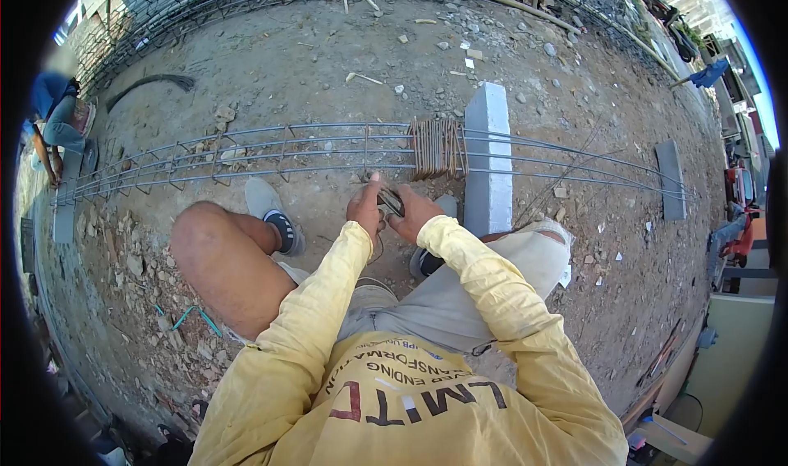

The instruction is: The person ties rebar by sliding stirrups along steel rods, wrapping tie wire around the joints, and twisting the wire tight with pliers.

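Observation:
My left hand (366, 208) is closed, with its thumb up, just on the near side of the rebar cage (246, 150). A thin dark tie wire (379, 248) trails down from its fingers. My right hand (416, 215) is wrapped round a pair of dark metal pliers (391, 200), whose jaws are partly hidden between the two hands. Just beyond my hands, long steel bars run from left to right. Rusty stirrups (439, 149) sit bunched on the bars, while others are spaced along them to the left.
A grey block (490, 158) supports the bars right of the stirrups; another block (671, 180) stands under their right end. At the far left a person (59, 125) crouches by the cage's end. Rubble and a bundle of wires (152, 84) lie on the dirt.

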### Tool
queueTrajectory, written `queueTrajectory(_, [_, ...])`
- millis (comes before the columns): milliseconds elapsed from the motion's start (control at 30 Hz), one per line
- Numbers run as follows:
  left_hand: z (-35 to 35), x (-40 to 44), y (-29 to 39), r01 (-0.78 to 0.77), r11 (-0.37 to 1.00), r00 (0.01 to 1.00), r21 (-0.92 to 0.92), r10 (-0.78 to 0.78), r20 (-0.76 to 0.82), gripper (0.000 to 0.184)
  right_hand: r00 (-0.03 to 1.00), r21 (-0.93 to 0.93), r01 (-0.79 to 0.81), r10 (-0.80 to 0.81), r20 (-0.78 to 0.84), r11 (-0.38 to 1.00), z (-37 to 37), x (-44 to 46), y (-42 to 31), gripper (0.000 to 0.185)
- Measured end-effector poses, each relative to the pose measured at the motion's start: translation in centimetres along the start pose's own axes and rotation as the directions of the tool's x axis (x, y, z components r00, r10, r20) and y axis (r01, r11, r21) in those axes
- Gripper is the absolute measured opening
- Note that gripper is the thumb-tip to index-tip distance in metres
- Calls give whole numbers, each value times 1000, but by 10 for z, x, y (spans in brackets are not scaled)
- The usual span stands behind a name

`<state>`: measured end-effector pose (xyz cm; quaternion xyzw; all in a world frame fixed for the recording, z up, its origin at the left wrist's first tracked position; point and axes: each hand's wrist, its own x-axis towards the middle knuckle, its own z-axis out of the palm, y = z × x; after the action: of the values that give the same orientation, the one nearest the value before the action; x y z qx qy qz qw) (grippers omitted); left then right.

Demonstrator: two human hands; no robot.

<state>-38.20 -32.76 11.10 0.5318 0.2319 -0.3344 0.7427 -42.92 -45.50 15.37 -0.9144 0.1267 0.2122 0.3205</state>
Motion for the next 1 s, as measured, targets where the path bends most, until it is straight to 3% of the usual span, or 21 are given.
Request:
queueTrajectory(100, [-2,3,2,32,996,999,78,-30,-22,52,995,-47,-67,63,-71,997,-4,5,7,58])
queueTrajectory(267, [-12,23,-12,27,986,994,166,-8,-111,51,977,-53,-126,114,-180,991,-11,12,19,55])
queueTrajectory(467, [-20,45,-33,-7,974,992,227,35,-119,44,992,-91,-55,44,-120,994,-6,13,22,52])
queueTrajectory(600, [-16,39,-24,-21,966,984,257,66,-166,41,991,-75,-98,91,-93,992,-8,17,21,49])
queueTrajectory(700, [-25,66,-21,-193,823,943,534,306,-132,36,978,-23,-155,150,-148,988,-17,22,21,43])
queueTrajectory(800, [-17,86,-2,-248,791,922,559,370,-113,32,975,73,-88,101,-197,993,-44,25,25,40])
queueTrajectory(867, [-12,98,18,-170,589,890,790,435,-134,31,933,68,-7,32,-359,998,-62,34,42,38])
queueTrajectory(933, [-21,145,14,-155,629,934,762,344,-94,31,903,93,19,22,-429,996,-94,34,52,43])
queueTrajectory(1000, [-14,144,28,-128,493,936,861,346,-60,32,875,135,30,39,-483,990,-126,31,64,40])
